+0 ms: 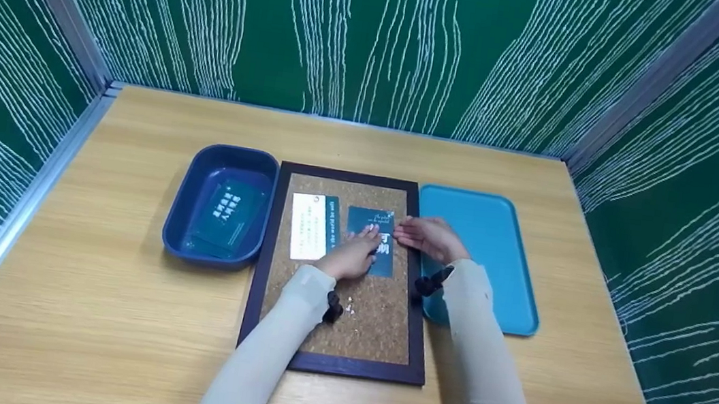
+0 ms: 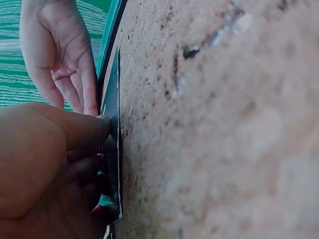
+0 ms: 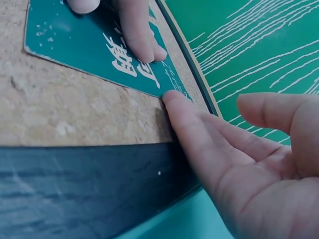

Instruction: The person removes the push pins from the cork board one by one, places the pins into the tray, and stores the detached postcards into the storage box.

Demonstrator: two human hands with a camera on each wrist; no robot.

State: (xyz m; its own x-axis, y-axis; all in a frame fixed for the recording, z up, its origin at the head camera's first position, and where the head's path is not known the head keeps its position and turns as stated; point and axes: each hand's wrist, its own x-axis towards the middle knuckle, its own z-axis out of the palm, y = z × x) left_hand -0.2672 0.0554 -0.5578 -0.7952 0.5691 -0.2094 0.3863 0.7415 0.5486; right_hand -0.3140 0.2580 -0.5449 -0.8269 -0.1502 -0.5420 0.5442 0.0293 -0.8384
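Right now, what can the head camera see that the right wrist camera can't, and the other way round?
Only the head view shows the blue bin, green cards inside it and a white card. Only the right wrist view shows palm creases on the right hand and pale specks near one corner of the green card under the left hand. Both show that green card's white writing, some of each hand, the cork board and the green wall with white lines.

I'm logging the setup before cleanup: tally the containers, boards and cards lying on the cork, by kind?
Bin, dark blue: 1
Tray, light blue: 1
Framed cork board: 1
Cards on the cork: 2 (mostly white card, green card)
Total: 5
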